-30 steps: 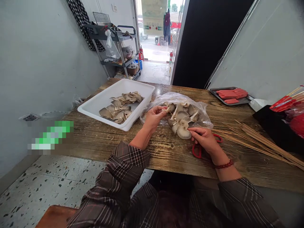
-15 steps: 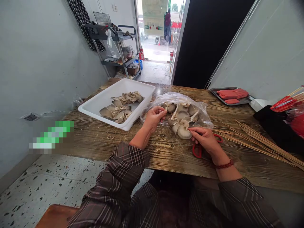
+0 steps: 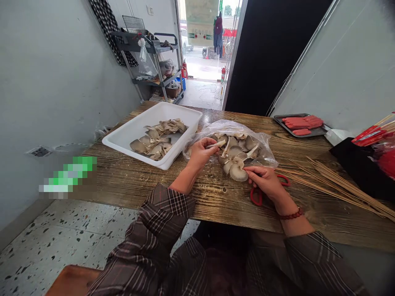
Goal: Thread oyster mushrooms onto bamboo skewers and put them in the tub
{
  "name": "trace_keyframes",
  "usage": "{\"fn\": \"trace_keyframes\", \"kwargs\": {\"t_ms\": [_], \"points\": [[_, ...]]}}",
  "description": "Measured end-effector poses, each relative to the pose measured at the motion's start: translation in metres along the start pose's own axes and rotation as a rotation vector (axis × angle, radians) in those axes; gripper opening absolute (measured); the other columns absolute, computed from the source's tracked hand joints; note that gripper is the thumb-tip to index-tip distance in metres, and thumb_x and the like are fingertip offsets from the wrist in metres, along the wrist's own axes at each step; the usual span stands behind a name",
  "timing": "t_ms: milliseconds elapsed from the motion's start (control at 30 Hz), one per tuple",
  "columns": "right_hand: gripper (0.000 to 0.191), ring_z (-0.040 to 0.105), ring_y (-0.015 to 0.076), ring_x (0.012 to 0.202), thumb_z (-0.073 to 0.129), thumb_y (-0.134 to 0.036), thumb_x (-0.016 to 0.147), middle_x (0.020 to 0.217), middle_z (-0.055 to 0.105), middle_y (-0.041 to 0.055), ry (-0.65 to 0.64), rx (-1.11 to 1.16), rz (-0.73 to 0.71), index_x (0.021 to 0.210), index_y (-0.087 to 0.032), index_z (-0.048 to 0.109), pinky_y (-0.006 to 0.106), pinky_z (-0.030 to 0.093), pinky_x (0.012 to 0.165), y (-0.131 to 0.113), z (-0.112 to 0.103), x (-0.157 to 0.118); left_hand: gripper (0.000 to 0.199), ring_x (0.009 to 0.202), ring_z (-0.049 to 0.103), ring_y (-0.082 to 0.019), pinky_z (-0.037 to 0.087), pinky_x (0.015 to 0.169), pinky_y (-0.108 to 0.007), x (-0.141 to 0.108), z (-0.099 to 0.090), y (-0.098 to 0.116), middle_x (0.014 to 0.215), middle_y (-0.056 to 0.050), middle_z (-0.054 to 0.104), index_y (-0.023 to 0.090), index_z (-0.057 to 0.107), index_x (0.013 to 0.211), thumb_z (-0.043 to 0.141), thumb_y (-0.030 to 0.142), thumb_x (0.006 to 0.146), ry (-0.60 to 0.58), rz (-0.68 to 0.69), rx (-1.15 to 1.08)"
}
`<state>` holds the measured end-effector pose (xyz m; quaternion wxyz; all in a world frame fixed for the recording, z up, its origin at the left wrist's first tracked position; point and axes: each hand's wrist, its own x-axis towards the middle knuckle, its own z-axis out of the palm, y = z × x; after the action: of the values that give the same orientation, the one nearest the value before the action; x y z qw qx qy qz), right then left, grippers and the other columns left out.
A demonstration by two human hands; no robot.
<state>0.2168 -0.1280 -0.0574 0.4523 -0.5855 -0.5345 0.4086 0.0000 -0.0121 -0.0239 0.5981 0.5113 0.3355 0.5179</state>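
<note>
A clear plastic bag (image 3: 265,150) lies open on the wooden table with several grey oyster mushrooms (image 3: 236,152) in and in front of it. My left hand (image 3: 202,154), at the bag's left side, pinches a pale mushroom stem (image 3: 219,144). My right hand (image 3: 263,179) grips the edge of a round mushroom cap (image 3: 238,172) at the front of the pile. Just beneath my right hand are red-handled scissors (image 3: 256,196), partly covered by it.
A white tray (image 3: 123,144) with mushrooms stands left of the bag. Thin wooden skewers (image 3: 336,183) lie at the right, near a black container (image 3: 354,164). A dark tray (image 3: 313,131) of reddish pieces sits at the back right.
A pale stem now shows between my left fingers, and that hand has turned slightly. My right hand and the cap it holds have shifted a little to the left.
</note>
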Motion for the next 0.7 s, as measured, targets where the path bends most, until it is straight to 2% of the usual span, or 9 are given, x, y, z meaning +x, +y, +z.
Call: {"fn": "trace_keyframes", "kwargs": {"t_ms": [200,400,700], "points": [[0.041,0.047,0.0084,0.042,0.07,-0.049,0.075,0.054,0.061,0.0006,0.048,-0.006,-0.009,0.095,-0.013,0.077,0.022,0.037,0.04,0.001,0.001,0.001,0.02,0.068,0.061,-0.012,0.049,0.066,-0.025,0.004,-0.002,-0.007,0.075,-0.001,0.068,0.016,0.066,0.078,0.078,0.019,0.062,-0.013,0.07,0.114],[0.041,0.048,0.0082,0.042,0.07,-0.05,0.075,0.055,0.061,0.0003,0.044,0.003,-0.01,0.094,-0.014,0.077,0.021,0.037,0.04,0.002,0.002,0.002,0.02,0.064,0.056,-0.011,0.043,0.059,-0.023,0.006,-0.004,-0.011,0.069,0.0,0.065,0.017,0.067,0.077,0.08,0.021,0.062,0.003,0.127,0.258],[0.039,0.047,0.0084,0.042,0.069,-0.048,0.076,0.055,0.061,0.0005,0.05,0.006,-0.023,0.094,-0.015,0.078,0.021,0.037,0.04,0.002,0.002,0.0,0.024,0.066,0.063,-0.011,0.05,0.065,-0.025,-0.004,0.003,-0.001,0.072,-0.001,0.068,0.015,0.065,0.077,0.081,0.026,0.064,-0.018,-0.007,-0.011]]}}
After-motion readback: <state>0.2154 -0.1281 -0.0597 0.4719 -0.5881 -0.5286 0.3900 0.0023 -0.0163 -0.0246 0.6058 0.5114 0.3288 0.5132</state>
